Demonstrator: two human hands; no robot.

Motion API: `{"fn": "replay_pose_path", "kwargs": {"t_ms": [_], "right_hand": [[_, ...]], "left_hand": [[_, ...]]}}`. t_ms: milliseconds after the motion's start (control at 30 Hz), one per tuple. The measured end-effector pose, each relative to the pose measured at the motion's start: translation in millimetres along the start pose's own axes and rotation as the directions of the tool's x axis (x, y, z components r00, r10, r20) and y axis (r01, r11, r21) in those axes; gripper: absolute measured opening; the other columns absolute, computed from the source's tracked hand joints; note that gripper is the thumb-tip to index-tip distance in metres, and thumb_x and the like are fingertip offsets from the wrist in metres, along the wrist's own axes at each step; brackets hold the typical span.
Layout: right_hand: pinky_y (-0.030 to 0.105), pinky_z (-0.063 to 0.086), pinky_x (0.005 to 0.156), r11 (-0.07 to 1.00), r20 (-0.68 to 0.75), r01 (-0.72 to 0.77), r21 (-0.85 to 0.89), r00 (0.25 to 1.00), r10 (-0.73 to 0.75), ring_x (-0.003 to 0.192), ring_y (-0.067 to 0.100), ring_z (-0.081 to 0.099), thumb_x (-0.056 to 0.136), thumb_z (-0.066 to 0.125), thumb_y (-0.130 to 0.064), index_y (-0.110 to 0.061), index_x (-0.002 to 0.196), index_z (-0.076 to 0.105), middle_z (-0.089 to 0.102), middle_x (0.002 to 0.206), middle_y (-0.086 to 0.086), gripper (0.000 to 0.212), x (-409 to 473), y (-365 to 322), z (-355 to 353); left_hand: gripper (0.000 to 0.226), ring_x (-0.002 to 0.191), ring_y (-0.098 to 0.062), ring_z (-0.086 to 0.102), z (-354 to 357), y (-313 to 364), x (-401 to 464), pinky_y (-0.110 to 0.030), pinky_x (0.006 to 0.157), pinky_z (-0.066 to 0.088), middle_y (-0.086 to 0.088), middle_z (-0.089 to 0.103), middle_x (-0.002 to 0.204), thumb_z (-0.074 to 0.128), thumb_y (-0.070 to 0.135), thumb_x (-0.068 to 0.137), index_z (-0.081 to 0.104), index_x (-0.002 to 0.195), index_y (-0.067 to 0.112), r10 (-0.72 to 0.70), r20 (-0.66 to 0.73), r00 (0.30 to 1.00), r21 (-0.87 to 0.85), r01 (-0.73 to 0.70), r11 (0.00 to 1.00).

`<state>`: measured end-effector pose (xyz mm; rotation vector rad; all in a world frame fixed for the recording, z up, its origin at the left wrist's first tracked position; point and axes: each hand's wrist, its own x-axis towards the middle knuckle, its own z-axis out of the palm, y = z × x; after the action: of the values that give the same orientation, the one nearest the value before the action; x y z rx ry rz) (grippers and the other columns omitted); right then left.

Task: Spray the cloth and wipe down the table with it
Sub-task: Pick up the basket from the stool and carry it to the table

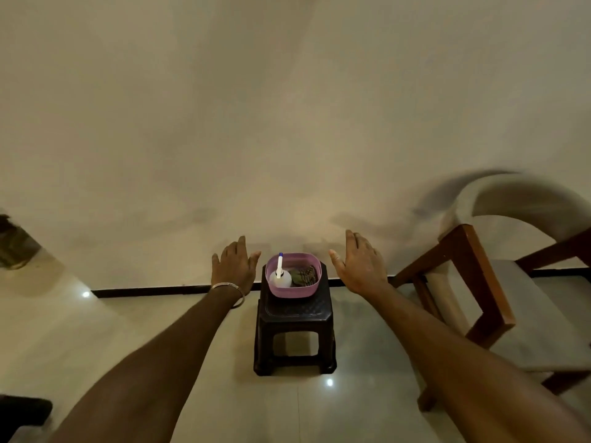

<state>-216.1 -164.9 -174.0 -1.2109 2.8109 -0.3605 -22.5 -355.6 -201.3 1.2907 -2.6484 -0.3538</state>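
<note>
Nothing is picked up yet — left hand [235,266] and right hand [359,265] hover open, apart, flanking the pink basket [292,290] — next, probably lifting out spray bottle [280,276] and cloth [303,276].

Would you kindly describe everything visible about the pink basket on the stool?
The pink basket looks like plastic, squarish with rounded corners and an open top. It sits upright on the dark stool, toward its far side. Inside lie a white spray bottle at left and a crumpled dark cloth at right. Neither hand touches it.
</note>
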Motion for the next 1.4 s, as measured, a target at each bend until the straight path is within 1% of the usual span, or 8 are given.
{"fn": "replay_pose_path", "kwargs": {"t_ms": [300,533,667,900,1067,1167,1267,1400], "right_hand": [[0.047,0.031,0.117,1.000,0.137,-0.016,0.014,0.990,0.014,0.146,0.030,0.029,0.100,0.032,-0.059,-0.010,0.156,0.019,0.029,0.160,0.014,0.075,108,13,68],[0.042,0.028,0.117,0.997,0.295,-0.076,-0.011,0.952,0.076,0.147,0.029,0.026,0.100,0.031,-0.060,-0.007,0.156,0.013,0.025,0.161,0.015,0.079,181,13,134],[0.039,0.025,0.118,0.994,0.363,-0.111,0.007,0.926,0.101,0.149,0.027,0.023,0.101,0.032,-0.059,-0.009,0.157,0.013,0.022,0.163,0.013,0.078,215,10,179],[0.041,0.045,0.106,0.963,0.440,-0.254,0.086,0.877,0.192,0.130,0.027,0.050,0.097,0.040,-0.059,-0.012,0.150,0.031,0.048,0.146,0.012,0.071,251,28,256],[0.043,0.047,0.105,0.925,0.545,-0.351,0.144,0.809,0.222,0.129,0.028,0.052,0.097,0.048,-0.050,-0.012,0.149,0.032,0.048,0.145,0.013,0.066,260,50,305],[0.042,0.047,0.103,0.913,0.590,-0.376,0.157,0.777,0.219,0.128,0.030,0.052,0.098,0.052,-0.044,-0.011,0.150,0.029,0.047,0.144,0.013,0.065,259,59,326],[0.042,0.051,0.100,0.892,0.619,-0.417,0.173,0.751,0.231,0.125,0.030,0.056,0.099,0.051,-0.042,-0.011,0.150,0.029,0.051,0.141,0.014,0.063,258,64,341],[0.035,0.054,0.087,0.873,0.665,-0.461,0.159,0.704,0.251,0.111,0.031,0.063,0.105,0.042,-0.030,-0.008,0.142,0.037,0.061,0.128,0.017,0.043,260,66,355]], "left_hand": [[0.061,0.147,-0.029,0.016,75,-12,101,-0.048,0.117,0.018,-0.012,0.025,0.157,0.029,0.046,0.100,0.023,0.150,0.010,-0.058,0.109,0.992,-0.004,0.058,0.998],[0.052,0.139,-0.030,0.033,143,-45,177,-0.047,0.113,0.029,-0.015,0.038,0.149,0.032,0.033,0.102,0.029,0.147,0.008,-0.118,0.218,0.969,-0.135,0.150,0.979],[0.052,0.138,-0.032,0.035,185,-58,209,-0.048,0.113,0.027,-0.016,0.038,0.149,0.035,0.034,0.101,0.030,0.147,0.009,-0.205,0.325,0.923,-0.196,0.277,0.941],[0.056,0.136,-0.033,0.039,254,-64,243,-0.042,0.111,0.032,-0.017,0.037,0.150,0.037,0.036,0.101,0.028,0.148,0.007,-0.256,0.501,0.827,-0.261,0.427,0.866],[0.049,0.126,-0.037,0.048,292,-52,255,-0.037,0.103,0.038,-0.020,0.049,0.140,0.042,0.027,0.101,0.034,0.144,0.004,-0.307,0.547,0.779,-0.294,0.522,0.801],[0.047,0.111,-0.039,0.057,318,-52,255,-0.041,0.096,0.046,-0.021,0.058,0.128,0.044,0.029,0.100,0.038,0.140,0.006,-0.349,0.596,0.723,-0.258,0.584,0.769],[0.039,0.099,-0.038,0.062,335,-53,251,-0.038,0.084,0.050,-0.019,0.063,0.116,0.047,0.025,0.099,0.042,0.134,0.007,-0.379,0.595,0.708,-0.252,0.613,0.749],[0.030,0.101,-0.040,0.062,343,-58,249,-0.042,0.088,0.050,-0.020,0.064,0.116,0.046,0.016,0.098,0.051,0.125,0.005,-0.428,0.571,0.701,-0.211,0.629,0.749]]}}
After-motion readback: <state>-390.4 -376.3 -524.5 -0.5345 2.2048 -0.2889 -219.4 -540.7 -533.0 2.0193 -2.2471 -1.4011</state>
